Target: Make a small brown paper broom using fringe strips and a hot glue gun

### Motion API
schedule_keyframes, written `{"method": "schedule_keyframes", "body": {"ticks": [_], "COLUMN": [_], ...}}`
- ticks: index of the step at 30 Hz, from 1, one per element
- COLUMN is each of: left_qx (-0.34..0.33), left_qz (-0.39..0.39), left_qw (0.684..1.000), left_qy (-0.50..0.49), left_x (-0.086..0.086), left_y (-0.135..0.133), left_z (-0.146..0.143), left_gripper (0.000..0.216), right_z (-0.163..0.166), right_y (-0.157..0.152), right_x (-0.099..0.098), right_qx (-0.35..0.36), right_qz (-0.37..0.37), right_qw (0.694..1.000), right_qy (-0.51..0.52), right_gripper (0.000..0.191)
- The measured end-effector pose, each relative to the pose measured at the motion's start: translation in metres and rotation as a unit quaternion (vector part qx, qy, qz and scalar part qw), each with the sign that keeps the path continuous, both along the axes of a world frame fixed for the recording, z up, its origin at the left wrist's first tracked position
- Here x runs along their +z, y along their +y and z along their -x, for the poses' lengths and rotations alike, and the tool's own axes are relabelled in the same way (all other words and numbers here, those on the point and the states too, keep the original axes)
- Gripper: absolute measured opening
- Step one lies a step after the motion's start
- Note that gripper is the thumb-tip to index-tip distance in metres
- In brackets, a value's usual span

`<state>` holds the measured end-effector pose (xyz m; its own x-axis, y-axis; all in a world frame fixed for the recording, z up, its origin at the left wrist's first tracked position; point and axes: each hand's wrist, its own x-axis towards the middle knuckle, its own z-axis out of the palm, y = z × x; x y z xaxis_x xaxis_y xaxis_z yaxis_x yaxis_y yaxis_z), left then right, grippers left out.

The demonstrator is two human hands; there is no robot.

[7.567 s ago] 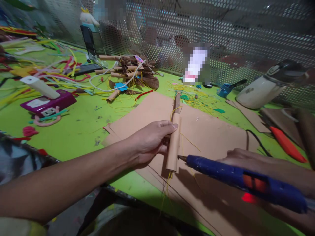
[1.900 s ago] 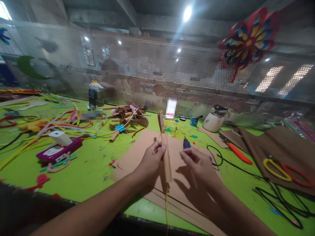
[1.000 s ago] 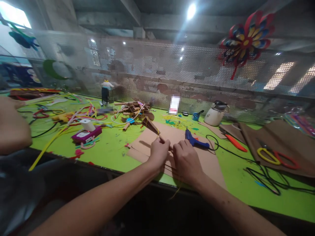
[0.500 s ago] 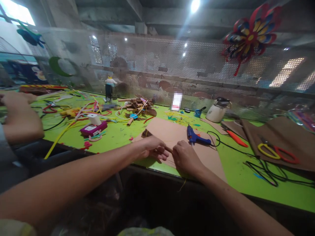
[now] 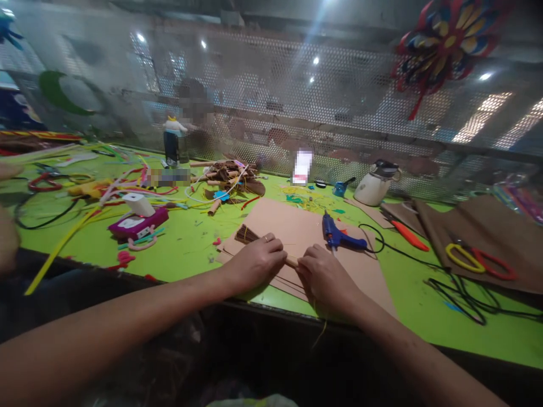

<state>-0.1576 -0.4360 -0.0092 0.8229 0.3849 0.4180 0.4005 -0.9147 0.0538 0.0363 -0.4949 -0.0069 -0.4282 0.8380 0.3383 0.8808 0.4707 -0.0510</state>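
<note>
A small broom (image 5: 292,261) with a light brown stick handle lies across both hands, above sheets of brown kraft paper (image 5: 280,220). Its dark brown bristle end (image 5: 247,233) sticks out to the left, with a thin yellow binding. My left hand (image 5: 258,261) is closed around the handle near the bristles. With bent fingers, my right hand (image 5: 326,274) grips the handle's other end. A yellow thread (image 5: 320,333) hangs below my right hand over the table edge. Just beyond that hand, a blue glue gun (image 5: 339,234) rests on the paper.
Scissors (image 5: 481,263), an orange cutter (image 5: 409,236) and a black cable (image 5: 462,299) lie right. A white kettle (image 5: 371,186) stands behind. Toward the left are a purple power strip (image 5: 138,223), a heap of brown pieces (image 5: 233,175) and another person's blurred arm (image 5: 6,226).
My left hand has gone from loosely open fingers to a closed grip on the handle. More of the bristle end shows. The view has turned right, and the other person's arm has mostly left it.
</note>
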Motion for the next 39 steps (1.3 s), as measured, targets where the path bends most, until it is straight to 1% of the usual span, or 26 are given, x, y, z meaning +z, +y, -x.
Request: {"method": "schedule_keyframes", "body": {"ticks": [2, 5, 9, 13, 19, 24, 28, 31, 36, 39], "left_qx": [-0.001, -0.009, -0.019, -0.027, -0.02, -0.019, -0.016, -0.009, -0.007, -0.006], "left_qz": [-0.041, -0.056, -0.045, -0.037, -0.019, 0.007, 0.026, 0.035, 0.047, 0.056], "left_qw": [0.999, 0.998, 0.998, 0.998, 0.999, 0.999, 0.999, 0.999, 0.998, 0.998], "left_qy": [0.023, 0.034, 0.042, 0.037, 0.036, 0.037, 0.028, 0.025, 0.045, 0.037], "left_x": [-0.003, -0.002, 0.003, 0.004, 0.004, 0.008, 0.007, 0.006, 0.007, 0.009], "left_y": [0.003, 0.007, 0.009, 0.011, 0.013, 0.013, 0.014, 0.014, 0.015, 0.015], "left_z": [-0.001, -0.001, -0.002, -0.003, -0.004, -0.004, -0.004, -0.004, -0.006, -0.006], "left_gripper": [0.018, 0.018, 0.018, 0.02, 0.023, 0.023, 0.025, 0.025, 0.025, 0.024], "right_z": [-0.001, -0.003, -0.005, -0.007, -0.011, -0.021, -0.03, -0.032, -0.03, -0.029], "right_y": [0.0, -0.001, -0.004, -0.005, -0.003, -0.009, -0.012, -0.011, -0.011, -0.011], "right_x": [0.001, 0.003, 0.0, -0.003, -0.005, -0.008, -0.011, -0.012, -0.012, -0.012], "right_qx": [0.0, 0.007, 0.018, 0.012, 0.025, 0.036, 0.051, 0.064, 0.064, 0.06], "right_qz": [0.011, 0.026, 0.028, 0.009, 0.011, 0.023, 0.007, 0.018, 0.042, 0.046], "right_qw": [1.0, 1.0, 0.999, 1.0, 1.0, 0.998, 0.997, 0.996, 0.993, 0.992], "right_qy": [0.001, 0.006, 0.018, 0.02, 0.012, 0.042, 0.062, 0.065, 0.087, 0.104], "right_gripper": [0.025, 0.025, 0.021, 0.017, 0.019, 0.019, 0.018, 0.018, 0.022, 0.022]}}
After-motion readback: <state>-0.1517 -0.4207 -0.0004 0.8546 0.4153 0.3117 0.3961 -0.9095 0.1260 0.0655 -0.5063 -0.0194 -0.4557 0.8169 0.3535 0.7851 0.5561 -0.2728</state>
